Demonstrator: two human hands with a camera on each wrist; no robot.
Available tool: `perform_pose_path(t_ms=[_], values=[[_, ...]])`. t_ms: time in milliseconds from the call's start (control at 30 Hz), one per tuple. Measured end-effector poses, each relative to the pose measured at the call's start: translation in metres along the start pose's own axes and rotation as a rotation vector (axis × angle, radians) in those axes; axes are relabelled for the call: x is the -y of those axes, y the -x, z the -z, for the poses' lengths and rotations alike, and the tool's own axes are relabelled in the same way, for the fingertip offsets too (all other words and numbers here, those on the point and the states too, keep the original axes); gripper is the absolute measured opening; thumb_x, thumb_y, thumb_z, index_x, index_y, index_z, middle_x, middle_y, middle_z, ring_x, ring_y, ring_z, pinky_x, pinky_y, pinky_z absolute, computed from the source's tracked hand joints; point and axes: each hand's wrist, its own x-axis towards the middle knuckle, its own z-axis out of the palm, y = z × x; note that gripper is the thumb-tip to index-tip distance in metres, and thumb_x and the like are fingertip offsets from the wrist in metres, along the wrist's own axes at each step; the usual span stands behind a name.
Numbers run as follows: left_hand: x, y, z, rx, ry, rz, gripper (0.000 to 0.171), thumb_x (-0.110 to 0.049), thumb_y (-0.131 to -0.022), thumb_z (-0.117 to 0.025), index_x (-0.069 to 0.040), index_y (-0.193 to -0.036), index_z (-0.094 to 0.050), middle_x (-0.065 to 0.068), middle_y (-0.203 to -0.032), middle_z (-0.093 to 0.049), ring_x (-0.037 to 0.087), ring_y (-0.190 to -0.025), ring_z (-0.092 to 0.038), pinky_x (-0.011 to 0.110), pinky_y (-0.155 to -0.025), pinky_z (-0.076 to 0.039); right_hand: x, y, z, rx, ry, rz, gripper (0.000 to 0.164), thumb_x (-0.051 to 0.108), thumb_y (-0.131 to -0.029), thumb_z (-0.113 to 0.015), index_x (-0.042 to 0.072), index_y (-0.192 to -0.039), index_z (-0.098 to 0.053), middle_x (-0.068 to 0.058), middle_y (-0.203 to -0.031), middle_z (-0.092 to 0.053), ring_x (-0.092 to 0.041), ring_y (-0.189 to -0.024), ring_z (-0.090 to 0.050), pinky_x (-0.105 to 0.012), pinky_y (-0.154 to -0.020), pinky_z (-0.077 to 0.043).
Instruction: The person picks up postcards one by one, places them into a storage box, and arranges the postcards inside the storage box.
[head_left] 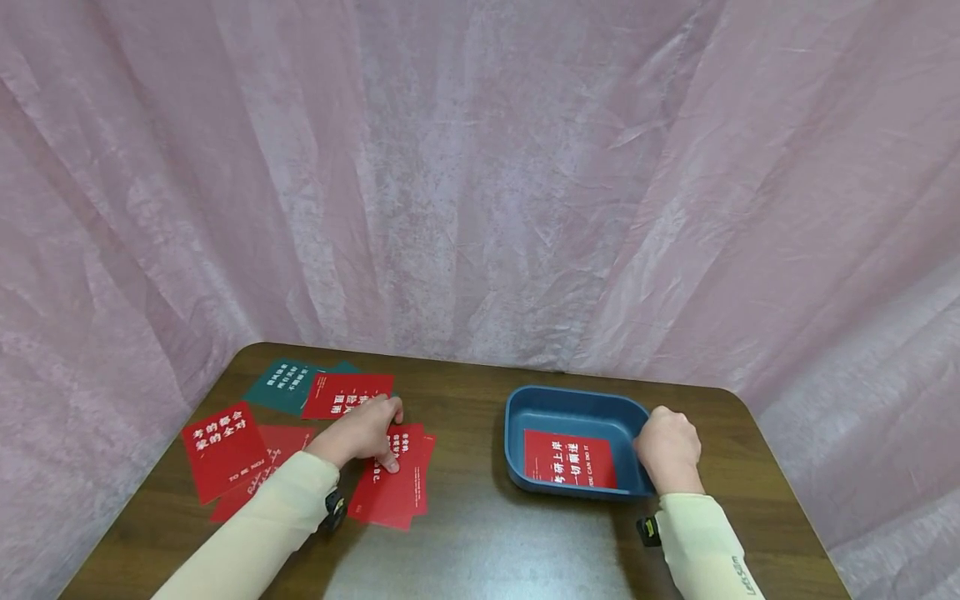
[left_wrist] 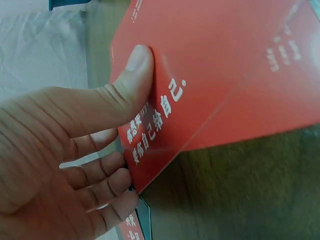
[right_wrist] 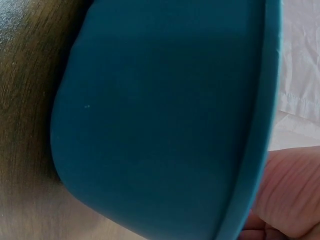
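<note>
My left hand (head_left: 363,429) is over a small pile of red cards with white writing (head_left: 386,492), left of the table's middle. In the left wrist view its thumb lies on the top red card (left_wrist: 210,75), with the fingers at and under that card's edge, pinching it. Another red card shows beneath, slightly offset. My right hand (head_left: 669,450) grips the right rim of a blue plastic tray (head_left: 517,402); the right wrist view shows mostly the tray's outer wall (right_wrist: 155,110). Inside the tray lies a red card (head_left: 562,458).
Farther left on the wooden table (head_left: 465,433) lie a green card (head_left: 279,385), a red card partly over it (head_left: 322,396), and two more overlapping red cards (head_left: 225,458). A pink curtain (head_left: 480,183) hangs behind the table.
</note>
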Motion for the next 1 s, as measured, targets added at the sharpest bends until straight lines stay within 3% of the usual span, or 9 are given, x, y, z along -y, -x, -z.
perform_pose_path(t_ms=[500,733,1000], values=[[-0.005,0.005,0.006,0.013,0.004,0.01,0.08,-0.028,-0.047,-0.093,-0.018,-0.114,-0.051,0.004,-0.099,-0.05,0.021,-0.094,-0.049,0.038,-0.072,-0.05,0.003,0.002,0.002,0.009,-0.002,0.015,0.03,0.013,-0.075,-0.061,-0.013,-0.09,-0.06,-0.036,-0.088,-0.061,-0.045,-0.07,-0.061,-0.048,-0.048,-0.047],[-0.011,0.007,0.006,-0.011,-0.044,-0.003,0.078,-0.028,-0.048,-0.092,-0.018,-0.114,-0.052,0.002,-0.096,-0.056,0.02,-0.093,-0.051,0.044,-0.081,-0.047,0.003,0.003,0.003,-0.004,-0.001,0.017,0.027,0.012,-0.076,-0.061,-0.012,-0.088,-0.06,-0.035,-0.086,-0.062,-0.043,-0.069,-0.061,-0.047,-0.047,-0.047],[-0.016,0.01,0.001,0.007,-0.105,-0.012,0.084,-0.028,-0.051,-0.091,-0.02,-0.124,-0.051,0.002,-0.109,-0.059,0.024,-0.104,-0.048,0.048,-0.087,-0.046,0.002,0.003,0.002,-0.003,-0.003,0.011,0.027,0.012,-0.076,-0.06,-0.012,-0.088,-0.059,-0.034,-0.084,-0.062,-0.042,-0.067,-0.061,-0.047,-0.046,-0.047]])
